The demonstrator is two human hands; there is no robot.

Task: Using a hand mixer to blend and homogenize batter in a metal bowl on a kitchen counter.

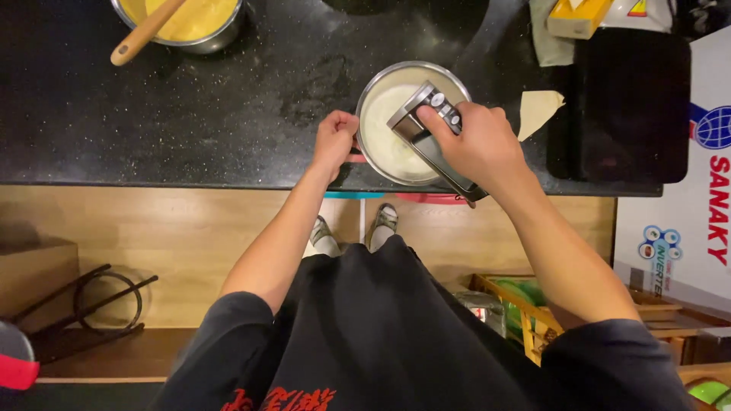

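A person stands at a black speckled tabletop [190,114], both hands on a round steel bowl [371,95] that sits near the tabletop's front edge, at about 1 o'clock from the middle of the view. The bowl is shiny-rimmed and holds a smooth, pale cream mixture [384,133] that covers its bottom. The right hand [476,141] is closed around a silver-and-black electric hand mixer [426,125], thumb on the controls along its top, the body of the tool tilted over the bowl toward 10 o'clock. The left hand [335,137] is curled shut on the bowl's rim at its 9 o'clock side. At 11 o'clock, well apart, a second metal bowl [209,34] holds yellow batter and a wooden spoon [145,34]. A dark tray [628,106] lies at 3 o'clock of the bowl.
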